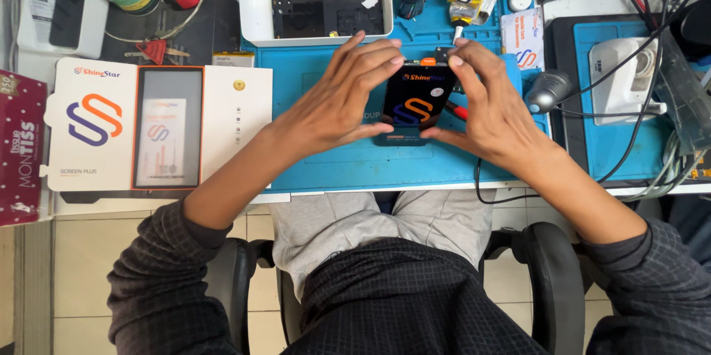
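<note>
I hold a dark rectangular phone screen panel with an orange and purple swirl on its film [415,105] between both my hands, over the blue silicone work mat [326,155]. My left hand [337,99] is partly open, its fingers stretched and fanned: the fingertips rest on the panel's top left corner and upper edge, and the thumb presses against its lower left edge. My right hand [489,107] mirrors it, fingers curved over the top right corner, thumb lying along the lower right edge. Neither hand is closed into a fist; both pinch the panel by its rim. I cannot tell whether the panel's bottom end rests on the mat.

Just behind the panel sits a white plastic tray [252,10] with a black phone body [326,14] lying in it. To my left lies an open white cardboard sleeve with an orange-framed insert [159,127], and beside that a dark red tissue box [18,147]. Near my right hand lies a grey rounded tool [546,90] with black cables trailing off it.
</note>
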